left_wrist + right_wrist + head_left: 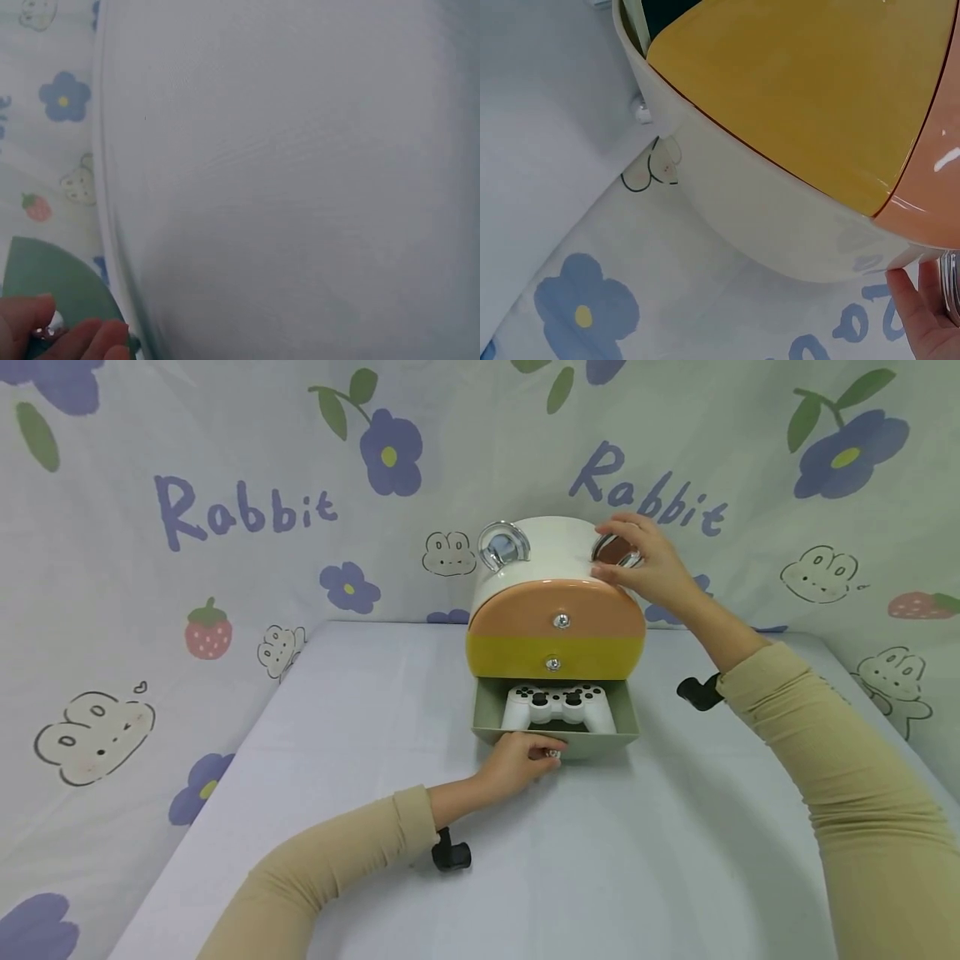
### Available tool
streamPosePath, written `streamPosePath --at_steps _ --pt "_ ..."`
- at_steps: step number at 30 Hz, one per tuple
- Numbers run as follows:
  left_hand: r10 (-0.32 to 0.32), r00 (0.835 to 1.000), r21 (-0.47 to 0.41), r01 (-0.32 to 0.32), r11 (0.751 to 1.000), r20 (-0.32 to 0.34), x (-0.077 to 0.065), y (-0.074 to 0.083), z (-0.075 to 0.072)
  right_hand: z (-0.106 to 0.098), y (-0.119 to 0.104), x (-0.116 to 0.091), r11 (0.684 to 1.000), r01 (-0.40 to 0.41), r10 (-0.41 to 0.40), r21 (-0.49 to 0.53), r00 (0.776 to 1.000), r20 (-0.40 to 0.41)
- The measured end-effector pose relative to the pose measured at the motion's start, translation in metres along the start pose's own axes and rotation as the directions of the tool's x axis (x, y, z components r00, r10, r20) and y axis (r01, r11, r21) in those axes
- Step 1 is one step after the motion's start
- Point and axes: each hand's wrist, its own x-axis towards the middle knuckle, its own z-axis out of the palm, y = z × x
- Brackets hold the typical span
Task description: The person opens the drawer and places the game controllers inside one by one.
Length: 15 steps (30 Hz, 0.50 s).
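Note:
A small rounded storage box (555, 552) with a white shell has an orange drawer (517, 614) above a yellow drawer (510, 653), both closed. Below them the green drawer (600, 747) is pulled out, and a white game controller (517, 712) lies inside it. My left hand (516, 765) pinches the green drawer's clear knob (51, 328) between thumb and fingers. With thumb and fingers, my right hand (651, 564) grips the shiny ear-shaped ring (615, 550) on the box's top right. Its fingers also show beside the shell in the right wrist view.
A matching ear-shaped ring (504, 545) stands at the top left of the box. The box rests on a white-covered table (375, 710), close to a printed cloth backdrop (262, 443). Black wrist-camera mounts (452, 853) stick out near both cuffs.

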Motion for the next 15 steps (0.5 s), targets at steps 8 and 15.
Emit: streamPosePath --at_steps 8,15 --pt "-0.013 1.0 0.01 0.013 1.0 0.004 0.011 -0.003 -0.003 -0.001 0.0 -0.001 1.0 -0.009 0.009 0.008 1.0 0.004" --pt "-0.004 0.999 0.022 0.005 1.0 -0.035 0.028 -0.009 -0.007 -0.001 0.0 -0.001 1.0 0.008 -0.008 0.008 1.0 0.007"
